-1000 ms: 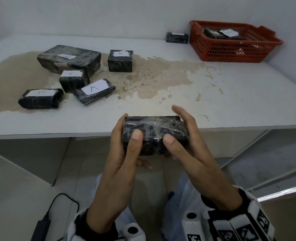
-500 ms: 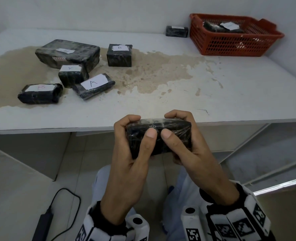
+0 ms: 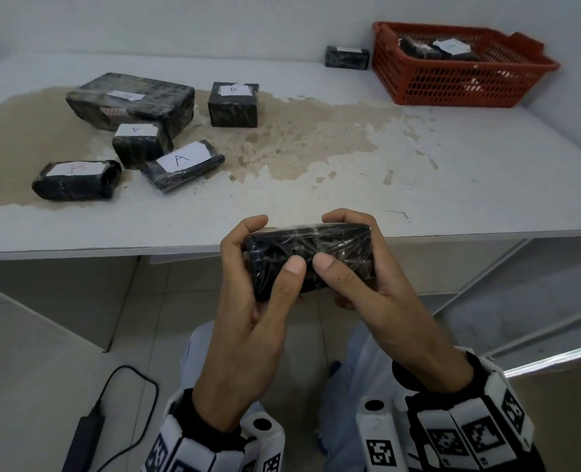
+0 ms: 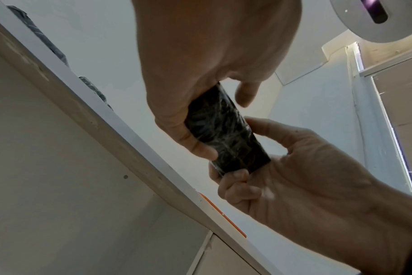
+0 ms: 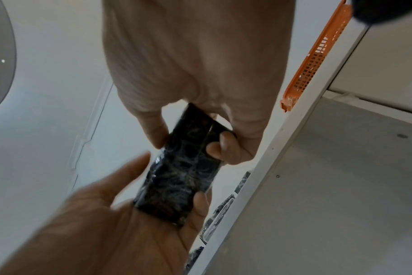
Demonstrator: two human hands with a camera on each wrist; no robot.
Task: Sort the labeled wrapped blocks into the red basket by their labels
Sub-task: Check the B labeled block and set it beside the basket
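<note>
- Hands first: left hand [image 3: 248,301] and right hand [image 3: 381,301] grip one black wrapped block [image 3: 311,258] between them, just off the near edge of the table [image 3: 452,172].
- Both thumbs press the block's near face side by side; the fingers curl over its far edge and ends. No label shows on the faces in view.
- Charger [image 3: 84,441] with its cable lies on the floor, lower left.
- Five labelled blocks cluster on the stained left part of the table: B block [image 3: 74,180], flat A block [image 3: 183,165], small block [image 3: 139,143] touching a big block [image 3: 132,100] behind it, and a square B block [image 3: 233,104] apart to the right.
- Lone block [image 3: 347,57] sits at the back, just beside the basket [image 3: 452,80].
- Basket stands at the far right corner, holding wrapped blocks; their labels are unreadable.
</note>
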